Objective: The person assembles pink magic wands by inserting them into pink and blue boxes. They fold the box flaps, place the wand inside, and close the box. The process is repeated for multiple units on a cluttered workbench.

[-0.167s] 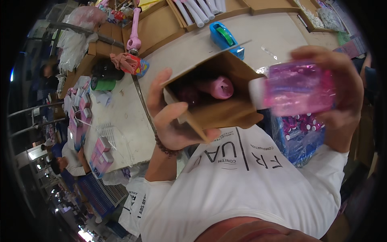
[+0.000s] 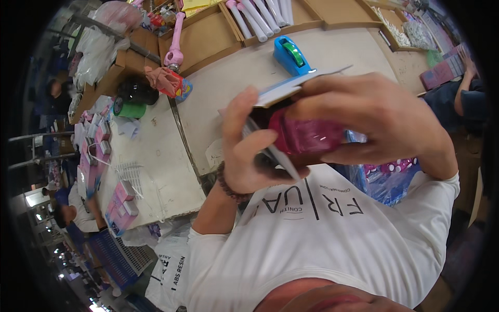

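My left hand (image 2: 243, 148) is wrapped round a small cardboard box (image 2: 279, 94), whose open side and flaps face my right hand. In my right hand (image 2: 377, 112) is a clear pink bottle (image 2: 312, 136), held by the end away from the box. The bottle's front end sits within the box's opening, between the flaps, so its white cap is hidden. My fingers and the flaps cover most of the box's inside.
On the table behind the box stands a blue tape dispenser (image 2: 289, 55). Beyond it are shallow cartons with white tubes (image 2: 255, 22) and a pink wand (image 2: 175, 47). Pink boxes (image 2: 122, 205) lie at left. A blue plastic-lined bin (image 2: 390, 190) of bottles is at right. Co-workers sit on both sides.
My right hand has moved left with the bottle, bringing it cap first into the box's opening. The box has turned, and the pink piece seen inside it before is now hidden.
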